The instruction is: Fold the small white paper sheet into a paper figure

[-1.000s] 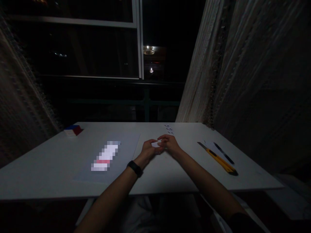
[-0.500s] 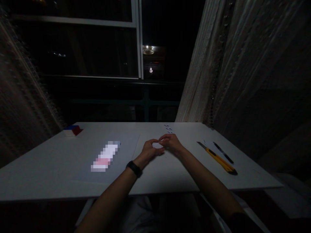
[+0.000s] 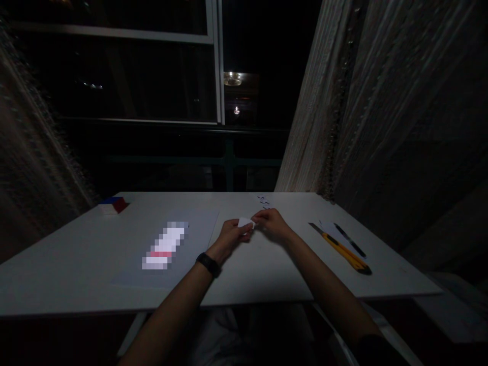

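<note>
A small white piece of paper is pinched in my left hand, its thumb lying over the lower edge. My right hand is closed at the paper's right corner, its thumb and forefinger pressed together there. Both hands are just above the white table, near its middle. Beyond my right hand lie several small marked pieces in a row, the nearest partly covered by that hand. A black band circles my left wrist.
To the right lie a yellow box cutter with its blade out and a dark pen on a paper strip. At left a lit, pixelated phone-like screen rests on a large white sheet. A coloured cube sits at the far left.
The paper has tilted up and shows more of its face. My right hand has shifted slightly right, from over the paper to its corner. The things on the table stay put.
</note>
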`<state>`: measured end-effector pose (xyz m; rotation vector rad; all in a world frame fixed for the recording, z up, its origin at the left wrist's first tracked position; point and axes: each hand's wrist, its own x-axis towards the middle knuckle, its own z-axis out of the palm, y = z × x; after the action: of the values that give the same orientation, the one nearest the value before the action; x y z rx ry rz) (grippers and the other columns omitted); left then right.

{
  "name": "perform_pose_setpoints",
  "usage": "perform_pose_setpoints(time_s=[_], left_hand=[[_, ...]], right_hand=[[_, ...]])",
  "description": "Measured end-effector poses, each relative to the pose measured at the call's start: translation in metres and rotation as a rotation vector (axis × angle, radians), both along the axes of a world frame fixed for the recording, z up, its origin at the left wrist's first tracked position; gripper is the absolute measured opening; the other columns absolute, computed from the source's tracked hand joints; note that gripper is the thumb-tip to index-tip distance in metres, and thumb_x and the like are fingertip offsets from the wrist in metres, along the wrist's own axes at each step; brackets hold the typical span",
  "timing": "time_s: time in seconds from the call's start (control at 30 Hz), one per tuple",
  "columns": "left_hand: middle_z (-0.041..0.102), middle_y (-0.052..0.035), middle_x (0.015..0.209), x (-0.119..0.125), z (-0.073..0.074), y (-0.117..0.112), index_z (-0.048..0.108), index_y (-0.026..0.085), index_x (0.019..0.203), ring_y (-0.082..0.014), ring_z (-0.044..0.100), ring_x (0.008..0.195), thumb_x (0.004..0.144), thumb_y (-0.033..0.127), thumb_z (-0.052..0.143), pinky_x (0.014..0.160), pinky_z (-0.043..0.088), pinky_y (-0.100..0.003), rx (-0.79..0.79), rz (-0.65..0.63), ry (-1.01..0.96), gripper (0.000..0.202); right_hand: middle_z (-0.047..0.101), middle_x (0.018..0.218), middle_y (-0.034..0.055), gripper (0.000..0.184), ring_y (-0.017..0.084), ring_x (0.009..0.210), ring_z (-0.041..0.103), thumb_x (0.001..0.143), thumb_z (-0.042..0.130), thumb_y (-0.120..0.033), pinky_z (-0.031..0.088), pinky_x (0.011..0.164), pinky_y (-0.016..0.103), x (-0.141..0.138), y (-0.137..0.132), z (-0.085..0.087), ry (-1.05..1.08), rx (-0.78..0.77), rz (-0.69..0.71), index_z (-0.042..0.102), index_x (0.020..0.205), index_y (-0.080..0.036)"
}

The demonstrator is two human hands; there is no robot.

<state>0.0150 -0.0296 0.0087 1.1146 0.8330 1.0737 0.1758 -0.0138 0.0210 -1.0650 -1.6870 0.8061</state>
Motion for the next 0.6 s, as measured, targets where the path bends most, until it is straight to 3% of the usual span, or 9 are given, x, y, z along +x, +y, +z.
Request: perform_pose_setpoints(time_s=[0.23,0.6], left_hand=[[0.057,-0.0041,0.058,0.0,-0.0021,0.0045,0.062,0.007,0.067,-0.0088,0.05,0.05,0.052,0.028,0.076,0.047,0.038,-0.021,0.026,0.032,0.005,0.029],[0.054,-0.0024,0.053,0.0008,-0.0049,0.0038,0.058,0.009,0.063,-0.0085,0.046,0.045,0.057,0.026,0.071,0.046,0.036,-0.023,0.129,0.067,0.065,0.022]], right_hand=[[0.068,0.07,0.0048,0.02,0.016,0.069,0.06,0.073,0.05,-0.022,0.042,0.068,0.028,0.0076,0.0047,-0.0019,-0.222,0.084,0.026,0.068,0.07,-0.014],[0.065,0.066,0.0038,0.022,0.014,0.063,0.057,0.076,0.047,-0.024,0.041,0.062,0.024,0.0062,0.0019,-0.0013,-0.28,0.028,0.104,0.065,0.068,-0.013]])
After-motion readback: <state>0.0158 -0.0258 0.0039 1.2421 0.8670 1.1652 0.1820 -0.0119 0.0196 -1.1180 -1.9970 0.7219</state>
